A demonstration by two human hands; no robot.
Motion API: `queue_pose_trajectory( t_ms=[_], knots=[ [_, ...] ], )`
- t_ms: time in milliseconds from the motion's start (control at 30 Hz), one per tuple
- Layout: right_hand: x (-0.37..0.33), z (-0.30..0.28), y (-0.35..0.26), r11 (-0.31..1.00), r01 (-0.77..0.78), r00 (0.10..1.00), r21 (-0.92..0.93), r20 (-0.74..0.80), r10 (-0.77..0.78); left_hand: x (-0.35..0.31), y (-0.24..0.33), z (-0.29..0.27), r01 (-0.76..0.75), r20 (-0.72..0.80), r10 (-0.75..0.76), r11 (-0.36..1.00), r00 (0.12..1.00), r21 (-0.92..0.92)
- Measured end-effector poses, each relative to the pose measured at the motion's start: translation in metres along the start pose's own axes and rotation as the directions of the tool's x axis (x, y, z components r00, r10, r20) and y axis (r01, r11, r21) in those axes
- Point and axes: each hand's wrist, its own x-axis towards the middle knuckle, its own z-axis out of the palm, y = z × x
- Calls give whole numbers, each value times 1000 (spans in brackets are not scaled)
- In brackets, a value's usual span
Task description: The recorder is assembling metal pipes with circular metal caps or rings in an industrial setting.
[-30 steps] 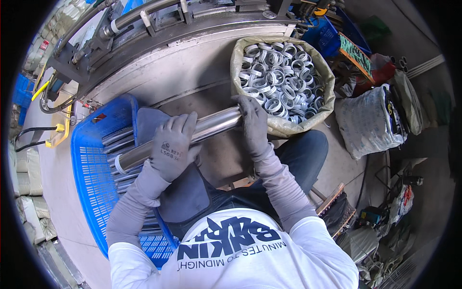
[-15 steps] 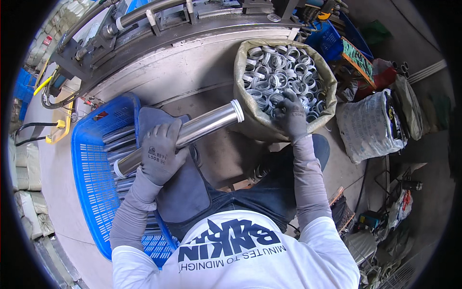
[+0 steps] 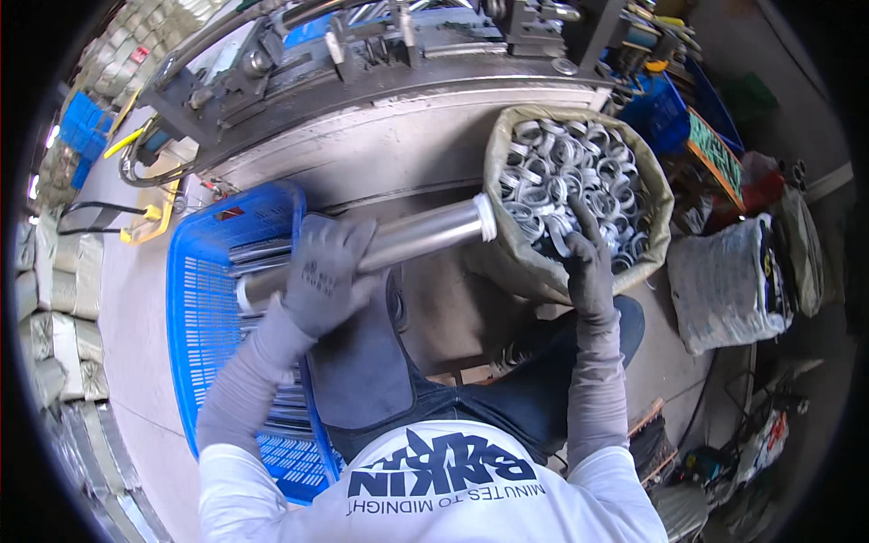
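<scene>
Your right hand (image 3: 590, 276) uncurls its forefinger since the earlier frame, over the rings (image 3: 566, 149) in the sack (image 3: 514, 262); whether it grips one, I cannot tell. Your left hand (image 3: 328, 276) clamps the pipe (image 3: 425, 235), slanting from basket (image 3: 195, 362) toward sack. Ring-picking seems underway, calling for a sure pinch.

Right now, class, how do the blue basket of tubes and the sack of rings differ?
The basket is blue with slotted walls; the sack is dull beige and wrinkled. The basket is long; the sack has a rounded mouth. The basket holds long metal tubes; the sack holds short rings. Both are open-topped.
</scene>
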Motion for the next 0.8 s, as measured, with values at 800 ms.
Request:
queue_pose_trajectory(
  t_ms=[800],
  knots=[
    [15,-12,21,918,-212,975,335,139,175,336,-173,6,434,-311,-308,708,899,557]
  ],
)
